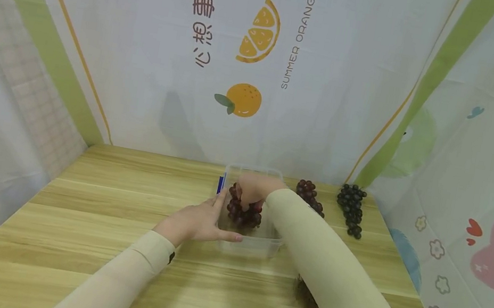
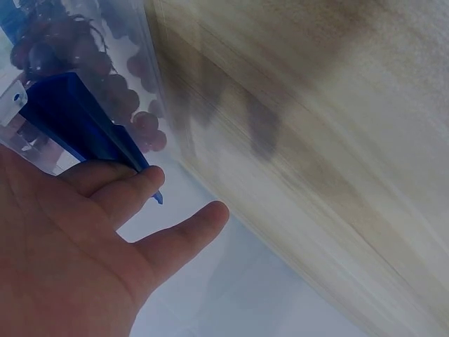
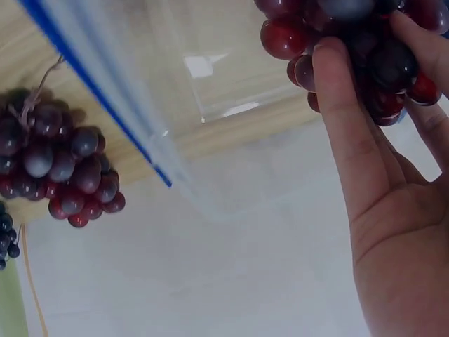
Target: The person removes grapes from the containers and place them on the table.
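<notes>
A clear plastic container (image 1: 247,246) stands near the back of the wooden table, with a blue clip (image 2: 77,116) on its left side. Inside it is a bunch of dark red grapes (image 1: 243,219). My right hand (image 1: 257,188) reaches into the container and holds this bunch; in the right wrist view its fingers (image 3: 337,105) close round several grapes. My left hand (image 1: 197,221) rests against the container's left side, fingers fairly straight at the clip and thumb stretched along the front rim.
Right of the container lie another red grape bunch (image 1: 310,195), partly behind my right sleeve, and a black grape bunch (image 1: 350,211). A darker bunch (image 1: 305,297) shows from under that sleeve at the front. A printed white cloth (image 1: 329,124) hangs behind the table.
</notes>
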### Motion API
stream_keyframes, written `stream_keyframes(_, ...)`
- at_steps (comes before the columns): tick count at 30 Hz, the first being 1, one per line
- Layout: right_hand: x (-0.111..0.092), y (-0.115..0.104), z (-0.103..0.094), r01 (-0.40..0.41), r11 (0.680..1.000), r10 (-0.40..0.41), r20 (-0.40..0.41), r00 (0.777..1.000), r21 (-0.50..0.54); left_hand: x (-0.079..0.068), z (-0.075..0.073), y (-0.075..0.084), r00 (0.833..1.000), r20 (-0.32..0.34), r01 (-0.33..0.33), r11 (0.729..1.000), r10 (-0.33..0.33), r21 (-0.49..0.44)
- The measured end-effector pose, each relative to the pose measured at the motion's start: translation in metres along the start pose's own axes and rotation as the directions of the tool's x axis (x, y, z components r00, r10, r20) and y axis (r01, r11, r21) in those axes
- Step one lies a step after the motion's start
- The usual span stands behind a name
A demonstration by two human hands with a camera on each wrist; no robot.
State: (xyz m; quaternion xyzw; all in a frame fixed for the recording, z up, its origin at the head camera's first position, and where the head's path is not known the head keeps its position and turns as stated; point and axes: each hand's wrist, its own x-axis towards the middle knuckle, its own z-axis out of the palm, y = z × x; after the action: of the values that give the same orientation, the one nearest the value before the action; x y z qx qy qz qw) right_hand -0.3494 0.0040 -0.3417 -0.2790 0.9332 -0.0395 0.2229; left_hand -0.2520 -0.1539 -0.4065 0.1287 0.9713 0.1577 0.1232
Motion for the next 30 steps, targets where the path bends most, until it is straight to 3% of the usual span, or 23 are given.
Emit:
stream_keyframes(8, -0.013, 0.000, -0.015, -0.033, 0.998, 0.034, 0.022, 0.999, -0.049, -0.001, -0.001, 0.001, 1.000, -0.005, 0.005, 1.000, -0.005, -0.003)
stream_keyframes(19, -0.027, -0.001, -0.039, -0.071, 0.997, 0.071, 0.040, 0.997, -0.002, 0.000, 0.000, 0.002, 1.000, -0.014, 0.009, 1.000, -0.009, -0.001)
stream_keyframes(30, -0.038, -0.003, -0.055, -0.062, 0.996, 0.065, 0.040, 0.997, -0.071, 0.001, 0.002, 0.001, 1.000, -0.019, 0.008, 1.000, -0.008, 0.005)
